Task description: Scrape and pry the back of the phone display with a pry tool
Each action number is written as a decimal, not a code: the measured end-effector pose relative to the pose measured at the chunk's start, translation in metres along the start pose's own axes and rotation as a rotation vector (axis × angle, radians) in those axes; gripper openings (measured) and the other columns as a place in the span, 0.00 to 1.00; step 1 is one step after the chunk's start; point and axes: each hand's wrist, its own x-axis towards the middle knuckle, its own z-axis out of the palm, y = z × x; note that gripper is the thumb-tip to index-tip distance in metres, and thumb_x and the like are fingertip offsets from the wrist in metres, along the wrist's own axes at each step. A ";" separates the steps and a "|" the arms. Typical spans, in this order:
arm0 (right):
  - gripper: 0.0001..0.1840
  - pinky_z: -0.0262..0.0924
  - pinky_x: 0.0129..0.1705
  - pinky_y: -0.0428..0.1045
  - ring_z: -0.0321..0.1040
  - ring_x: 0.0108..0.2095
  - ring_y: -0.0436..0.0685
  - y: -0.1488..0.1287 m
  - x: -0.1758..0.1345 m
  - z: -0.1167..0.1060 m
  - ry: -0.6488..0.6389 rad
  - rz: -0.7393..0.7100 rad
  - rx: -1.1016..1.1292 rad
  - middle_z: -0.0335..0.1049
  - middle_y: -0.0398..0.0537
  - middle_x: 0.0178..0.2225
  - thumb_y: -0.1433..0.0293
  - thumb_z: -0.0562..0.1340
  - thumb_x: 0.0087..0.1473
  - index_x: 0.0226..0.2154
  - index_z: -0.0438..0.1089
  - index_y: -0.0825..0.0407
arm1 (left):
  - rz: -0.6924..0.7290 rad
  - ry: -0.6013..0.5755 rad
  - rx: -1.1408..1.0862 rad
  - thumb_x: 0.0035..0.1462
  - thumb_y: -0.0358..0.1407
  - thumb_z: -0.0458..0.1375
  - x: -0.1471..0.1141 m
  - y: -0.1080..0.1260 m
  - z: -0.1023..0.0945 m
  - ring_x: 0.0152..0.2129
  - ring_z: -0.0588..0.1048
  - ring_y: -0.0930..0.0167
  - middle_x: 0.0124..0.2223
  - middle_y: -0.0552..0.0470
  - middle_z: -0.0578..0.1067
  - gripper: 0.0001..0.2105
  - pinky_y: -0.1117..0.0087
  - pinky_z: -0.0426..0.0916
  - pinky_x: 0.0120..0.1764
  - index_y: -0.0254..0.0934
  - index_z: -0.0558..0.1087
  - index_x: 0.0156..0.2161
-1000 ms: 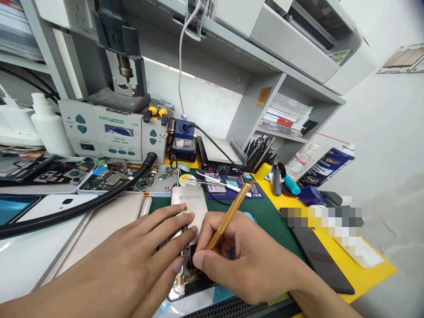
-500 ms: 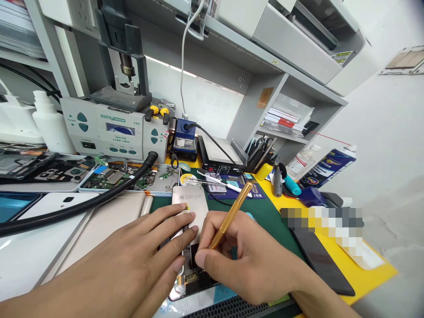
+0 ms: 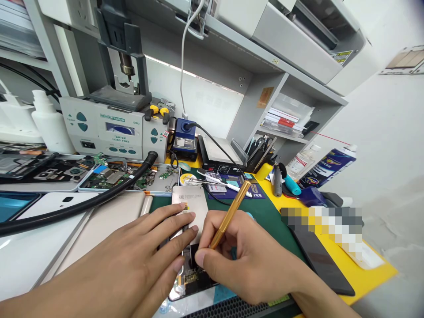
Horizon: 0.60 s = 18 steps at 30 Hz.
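Observation:
A phone screen assembly [image 3: 196, 193] lies back side up on the green mat [image 3: 276, 216], with a silvery metal plate at its far end and black film and a flex strip nearer to me. My left hand [image 3: 142, 247] is flat across its left side, fingers stretched out and resting on it. Between thumb and fingers of my right hand [image 3: 243, 256] is a slim gold pen-shaped tool [image 3: 233, 210], tilted with its upper end to the right. Its tip meets the black lower part of the assembly, hidden behind my thumb and fingers.
Beyond the assembly are tweezers and a white brush [image 3: 228, 184]. A thick black hose [image 3: 109, 194] crosses from the left, over tablets and a tray of circuit boards [image 3: 159, 183]. At right lie a dark phone [image 3: 326, 260] and a spray can [image 3: 326, 165].
Both hands and the phone screen assembly stay in place. The gold tool's upper end has shifted very slightly left and down.

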 end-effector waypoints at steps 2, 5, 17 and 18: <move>0.19 0.51 0.26 0.43 0.59 0.26 0.48 -0.001 0.000 0.001 0.004 0.001 0.012 0.66 0.32 0.26 0.80 0.80 0.61 0.34 0.72 0.48 | -0.001 -0.008 -0.004 0.89 0.42 0.58 0.002 0.000 0.000 0.85 0.67 0.65 0.78 0.57 0.85 0.20 0.63 0.37 0.93 0.48 0.89 0.72; 0.19 0.51 0.25 0.42 0.59 0.25 0.48 -0.002 0.000 0.001 0.002 0.012 0.037 0.65 0.32 0.25 0.79 0.81 0.61 0.34 0.72 0.48 | 0.014 -0.019 0.007 0.89 0.46 0.59 0.005 0.000 -0.002 0.84 0.68 0.63 0.78 0.55 0.85 0.21 0.63 0.36 0.93 0.46 0.89 0.72; 0.26 0.54 0.27 0.43 0.63 0.25 0.48 -0.005 0.001 0.002 0.024 0.073 0.149 0.66 0.31 0.24 0.63 0.89 0.63 0.35 0.72 0.48 | -0.018 -0.048 -0.029 0.88 0.48 0.62 -0.004 0.000 0.002 0.85 0.68 0.62 0.82 0.53 0.82 0.18 0.61 0.38 0.93 0.50 0.90 0.70; 0.26 0.54 0.28 0.43 0.63 0.25 0.48 -0.005 0.001 0.002 0.027 0.070 0.148 0.66 0.32 0.24 0.63 0.89 0.64 0.35 0.72 0.48 | -0.011 -0.051 -0.036 0.88 0.48 0.63 -0.005 -0.001 0.002 0.85 0.68 0.61 0.82 0.52 0.81 0.18 0.60 0.38 0.93 0.49 0.90 0.69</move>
